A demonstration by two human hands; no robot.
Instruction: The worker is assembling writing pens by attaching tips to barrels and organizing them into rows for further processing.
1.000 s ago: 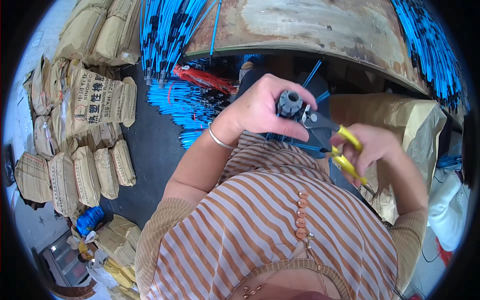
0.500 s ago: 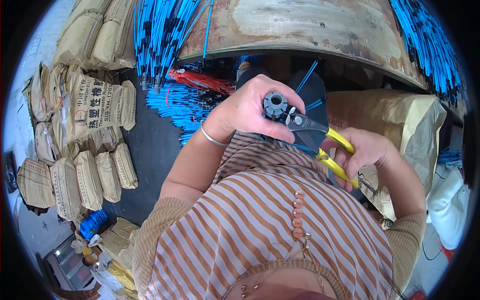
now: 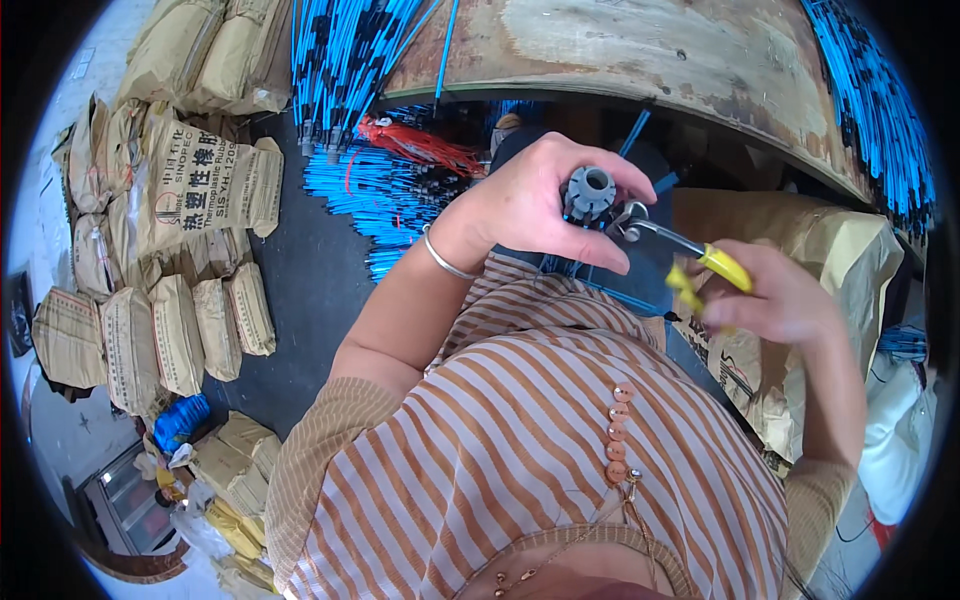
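My left hand [image 3: 550, 205] is closed around a grey plastic connector-like cylinder [image 3: 588, 192] with a notched rim and a round hole, its open end facing up. In my right hand [image 3: 780, 295] is a pair of pliers [image 3: 727, 268] with yellow handles, partly blurred by motion. The metal head of the pliers lies right beside the cylinder, near my left thumb; whether the jaws bite on anything cannot be made out. A blue cable [image 3: 634, 133] sticks out beyond my left fingers, and further thin blue lengths show below that hand.
A worn wooden board [image 3: 600, 50] spans the far side. Bundles of blue cables [image 3: 350, 60] hang over it at left, more blue cables [image 3: 865, 110] at right. Below lie a red strand bundle [image 3: 425, 145] and a blue pile [image 3: 370, 200]. Paper sacks [image 3: 160, 330] stand left, a large sack [image 3: 840, 260] right.
The pliers have turned, and their handles have swung upward and to the right with my right hand. The grey cylinder has tilted slightly and shifted right with my left hand.
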